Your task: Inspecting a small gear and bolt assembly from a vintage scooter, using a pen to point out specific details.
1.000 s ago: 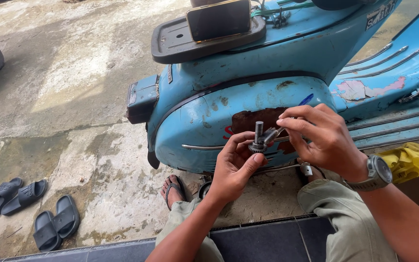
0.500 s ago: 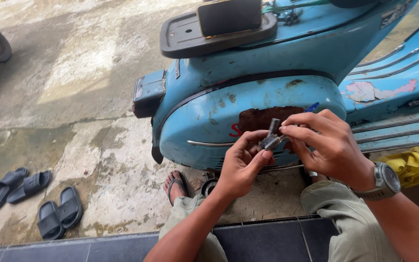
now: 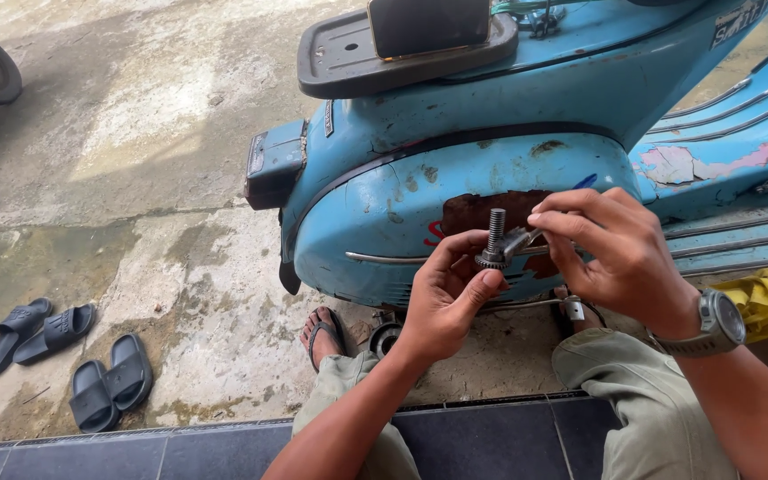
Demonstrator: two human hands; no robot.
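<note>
My left hand (image 3: 444,295) pinches a small metal part, a threaded bolt with a toothed gear at its base (image 3: 494,242), held upright in front of the scooter's side panel. My right hand (image 3: 613,258), with a grey wristwatch (image 3: 718,324) on its wrist, grips a slim metal tool (image 3: 521,240) whose tip rests against the bolt. A blue handle end (image 3: 585,181) shows above the right fingers. Both hands hover close together over my knees.
A worn light-blue scooter (image 3: 508,133) with a dark rear rack (image 3: 348,53) stands right ahead. Several dark slippers (image 3: 64,356) lie on the wet concrete at the left. A yellow cloth (image 3: 766,298) sits at the right, and my sandalled foot (image 3: 322,333) rests below the scooter.
The bolt has been turned from tilted to upright between my fingers. My view has shifted slightly, and both hands have stayed together on the part and the tool.
</note>
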